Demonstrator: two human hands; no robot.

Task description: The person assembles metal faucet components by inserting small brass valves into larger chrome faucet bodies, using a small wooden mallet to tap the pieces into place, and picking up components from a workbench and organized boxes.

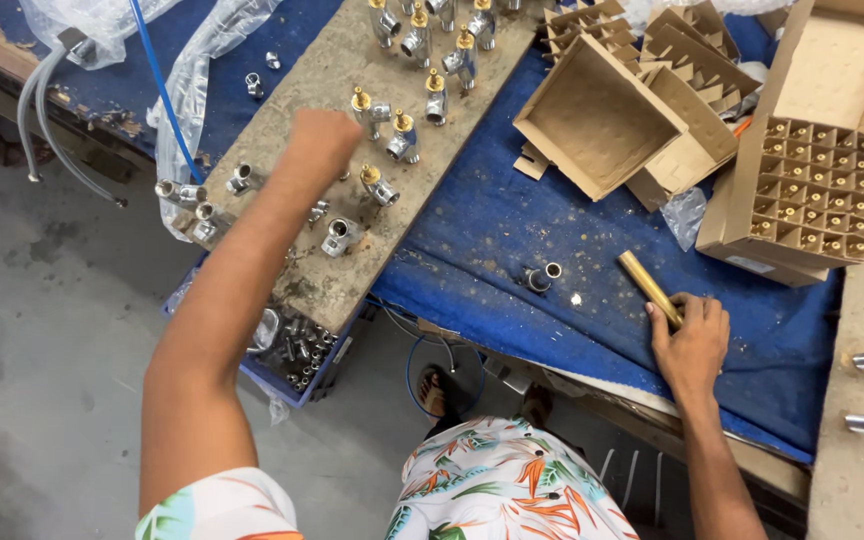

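Observation:
My left hand (320, 140) reaches out over a worn wooden board (352, 60), fingers closed among several chrome valve fittings; what it grips is hidden. A chrome valve with a brass top (377, 186) lies just right of it, another chrome fitting (340, 236) just below. My right hand (690, 340) rests on the blue mat (512, 230) and grips the near end of a brass tube (647, 285). A small chrome fitting (540, 277) lies alone on the mat to the left of that hand.
An open cardboard box of brass parts in a grid (812, 185) stands at the right. Empty cardboard boxes and dividers (612, 110) lie behind. A blue crate of chrome parts (297, 350) hangs below the board. A blue hose (162, 80) and plastic bags lie at the left.

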